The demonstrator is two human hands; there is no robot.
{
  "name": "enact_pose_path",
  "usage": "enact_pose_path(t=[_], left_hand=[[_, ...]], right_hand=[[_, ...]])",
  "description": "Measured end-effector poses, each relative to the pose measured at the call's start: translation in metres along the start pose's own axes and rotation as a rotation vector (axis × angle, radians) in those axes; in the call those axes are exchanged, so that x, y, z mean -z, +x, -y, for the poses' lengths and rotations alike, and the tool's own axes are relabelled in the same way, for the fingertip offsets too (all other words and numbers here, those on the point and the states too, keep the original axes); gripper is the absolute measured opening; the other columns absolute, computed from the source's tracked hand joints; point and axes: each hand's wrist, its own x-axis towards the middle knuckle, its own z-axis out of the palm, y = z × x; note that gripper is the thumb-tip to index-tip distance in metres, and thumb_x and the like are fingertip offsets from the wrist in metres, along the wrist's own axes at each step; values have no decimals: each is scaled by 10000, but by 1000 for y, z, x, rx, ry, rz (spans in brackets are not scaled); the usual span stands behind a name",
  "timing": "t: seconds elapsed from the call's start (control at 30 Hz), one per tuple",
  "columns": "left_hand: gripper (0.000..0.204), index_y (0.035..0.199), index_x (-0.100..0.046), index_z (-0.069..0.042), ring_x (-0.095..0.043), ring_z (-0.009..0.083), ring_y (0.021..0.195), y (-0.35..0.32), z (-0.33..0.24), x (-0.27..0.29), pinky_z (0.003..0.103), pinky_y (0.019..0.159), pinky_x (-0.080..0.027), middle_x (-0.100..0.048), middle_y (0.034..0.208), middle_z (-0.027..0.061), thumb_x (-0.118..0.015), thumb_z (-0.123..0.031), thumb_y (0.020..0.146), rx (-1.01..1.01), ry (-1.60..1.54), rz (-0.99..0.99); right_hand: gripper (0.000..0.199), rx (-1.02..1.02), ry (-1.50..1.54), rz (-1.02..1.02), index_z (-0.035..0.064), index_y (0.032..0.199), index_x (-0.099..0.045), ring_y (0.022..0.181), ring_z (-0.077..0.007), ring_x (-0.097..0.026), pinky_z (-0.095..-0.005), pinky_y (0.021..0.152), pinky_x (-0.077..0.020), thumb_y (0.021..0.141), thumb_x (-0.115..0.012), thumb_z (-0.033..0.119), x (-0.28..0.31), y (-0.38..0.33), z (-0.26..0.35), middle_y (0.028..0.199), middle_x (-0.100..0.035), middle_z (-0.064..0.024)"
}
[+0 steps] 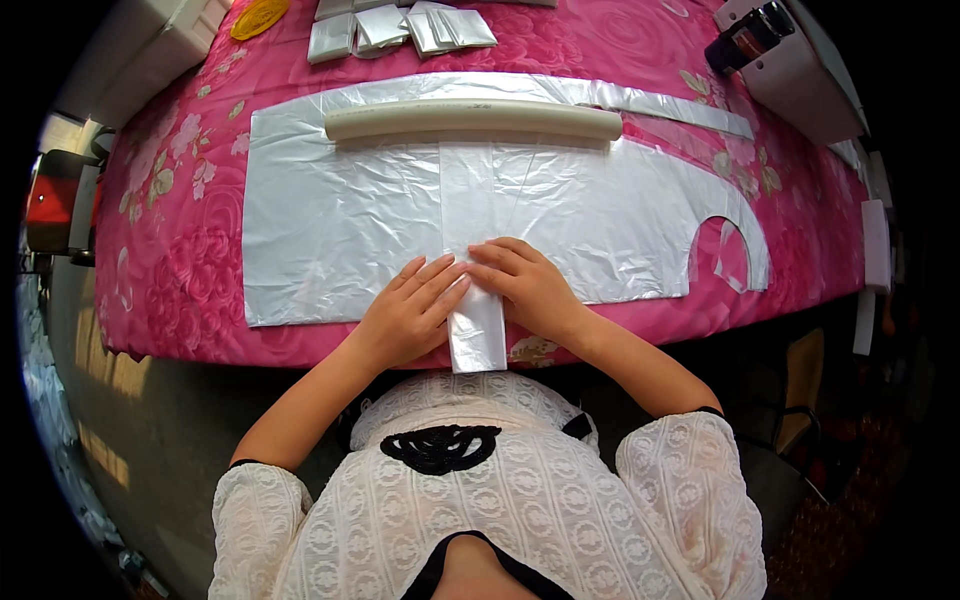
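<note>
A thin, shiny white plastic apron [340, 220] lies flat, with a curved cut-out at its right end and a long strap along its far right. Down its middle runs a narrow folded strip of the same film [480, 340], whose near end sticks out past the table edge. My left hand [412, 312] rests on the left side of this strip, fingers stretched out and flat. From the right, my right hand [527, 292] lies over the strip with its fingers extended, their tips close to the left hand's. A white plastic pipe [470, 122] lies across the apron's far part.
The table has a pink flowered cloth [190, 300]. Several folded white packets [400, 32] lie at the far side near a yellow oval object [259, 18]. White boxes stand at the far left [140, 60] and far right [800, 80], with dark cylinders [748, 38] by the right one.
</note>
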Motion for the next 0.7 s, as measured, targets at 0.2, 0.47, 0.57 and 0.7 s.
enact_pose_path(t=[0.2,0.47,0.57,0.7], left_hand=[[452,1146,-536,1,-541,276,1043,10,9,-7,395,886,-422,-558,1158,133,-585,-61,702,102,-61,-37],[429,1229,-447,60,-560,354,988,36,14,8,361,859,-445,-578,1083,221,-516,-123,847,715,-720,-197],[522,1279,-376,66,-461,350,1147,35,14,2,375,956,-376,-474,1226,248,-532,-181,846,511,-396,-249],[673,1322,-294,73,-290,338,1294,36,-4,-17,437,1047,-246,-296,1380,244,-557,-301,829,294,62,67]], right_hand=[[361,11,12,-11,102,1001,-623,890,-246,-578,-329,745,-490,653,-653,12,8,4,-9,1017,-616,-56],[236,-754,564,216,-2,820,-671,528,-86,-555,-233,522,-442,859,-558,201,28,50,-24,601,-619,-35],[263,-879,597,295,1,823,-674,522,-118,-587,-261,498,-445,828,-575,244,31,60,-30,595,-625,-67],[280,-934,604,336,13,798,-667,505,-117,-586,-270,443,-434,818,-594,282,28,64,-37,591,-628,-58]])
